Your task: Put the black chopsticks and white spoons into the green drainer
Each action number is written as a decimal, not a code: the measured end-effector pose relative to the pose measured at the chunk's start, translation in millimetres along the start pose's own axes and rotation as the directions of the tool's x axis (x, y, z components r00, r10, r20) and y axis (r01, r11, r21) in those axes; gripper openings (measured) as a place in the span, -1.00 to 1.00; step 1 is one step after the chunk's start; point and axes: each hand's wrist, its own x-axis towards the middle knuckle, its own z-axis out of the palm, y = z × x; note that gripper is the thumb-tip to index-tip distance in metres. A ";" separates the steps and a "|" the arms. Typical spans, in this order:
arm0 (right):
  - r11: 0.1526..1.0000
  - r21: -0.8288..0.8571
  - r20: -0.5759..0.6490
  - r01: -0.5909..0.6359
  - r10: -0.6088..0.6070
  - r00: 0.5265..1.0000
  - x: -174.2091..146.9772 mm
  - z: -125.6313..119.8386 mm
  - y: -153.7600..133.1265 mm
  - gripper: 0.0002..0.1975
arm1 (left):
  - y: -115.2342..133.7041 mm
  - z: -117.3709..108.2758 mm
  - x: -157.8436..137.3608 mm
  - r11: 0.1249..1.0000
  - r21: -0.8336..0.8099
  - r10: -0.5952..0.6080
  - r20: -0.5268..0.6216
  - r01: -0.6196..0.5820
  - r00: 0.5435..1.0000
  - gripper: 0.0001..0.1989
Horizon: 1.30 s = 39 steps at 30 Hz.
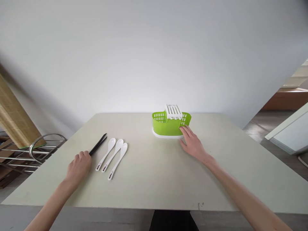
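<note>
At the left of the table, my left hand (80, 165) is closed around a bundle of black chopsticks (98, 144), whose far ends point away to the right. Three white spoons (115, 156) with dark print on their handles lie side by side just right of that hand. A green cutlery holder (166, 127) with a white base and a white slotted rack (173, 111) on top stands near the wall. My right hand (192, 142) is open, fingers stretched against the holder's front right side, thumb apart.
The pale table (149, 183) meets a white wall (154, 57) at its back edge. On the floor side at left is a metal wire rack (36, 152) beside a rolled bamboo mat (18, 112). A white panel (291, 128) stands beyond the right edge.
</note>
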 end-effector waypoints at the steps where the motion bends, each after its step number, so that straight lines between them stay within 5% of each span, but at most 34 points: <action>1: 1.000 0.004 0.007 -0.002 0.002 1.000 -4.5 -3.3 2.7 -0.36 | 2.3 -1.1 0.1 0.996 0.086 -0.007 0.003 0.007 1.000 -0.72; 3: 1.000 0.012 0.020 -0.008 0.007 1.000 -13.7 -9.8 7.0 -0.36 | 6.0 -2.6 1.1 0.978 0.208 -0.022 0.017 0.018 1.000 -0.70; 8: 0.999 0.040 0.016 -0.023 0.022 1.000 -33.0 -21.1 11.2 -0.34 | 6.2 -0.4 1.1 0.989 0.149 -0.023 0.053 0.015 0.998 -0.66; 15: 0.986 0.143 -0.116 -0.087 0.104 0.988 -48.0 -37.4 -12.7 -0.37 | 1.9 -18.4 -11.2 0.985 -0.081 -0.159 -0.045 0.155 0.986 -0.46; 19: 0.904 0.416 -0.251 -0.094 0.214 0.944 -58.8 -60.3 -62.4 -0.53 | 30.4 -44.0 -27.1 0.881 -0.467 -0.136 -0.105 0.072 0.985 -0.64; 21: 0.767 0.634 -0.104 -0.102 0.215 0.971 -60.8 -70.0 -96.2 -0.66 | 62.5 -53.8 -41.6 0.718 -0.696 -0.022 -0.037 -0.010 0.999 -0.61; 23: 0.470 0.857 0.169 -0.213 0.134 0.976 -58.2 -75.9 -131.2 -0.65 | 102.9 -59.9 -59.8 0.499 -0.866 0.192 0.090 -0.019 0.977 -0.51; 25: 0.093 0.934 0.349 -0.346 -0.023 0.937 -51.4 -77.8 -162.1 -0.49 | 144.0 -63.7 -78.3 0.323 -0.943 0.415 0.216 0.078 0.884 -0.46; 27: -0.231 0.888 0.391 -0.398 -0.077 0.917 -42.5 -76.7 -184.5 -0.50 | 177.5 -66.7 -92.6 0.224 -0.946 0.586 0.321 0.232 0.744 -0.45; 30: -0.570 0.720 0.445 -0.397 -0.060 0.894 -30.7 -73.9 -198.8 -0.63 | 204.0 -68.8 -100.7 0.166 -0.899 0.712 0.394 0.406 0.581 -0.44; 34: -0.718 0.639 0.426 -0.276 0.031 0.904 -21.9 -76.5 -191.7 -0.50 | 208.7 -57.9 -102.2 0.089 -0.897 0.735 0.353 0.433 0.579 -0.47; 39: -0.698 0.700 0.391 -0.152 0.196 0.900 -16.1 -89.1 -177.5 -0.39 | 223.1 -27.1 -123.7 -0.098 -0.892 0.573 0.311 0.441 0.758 -0.44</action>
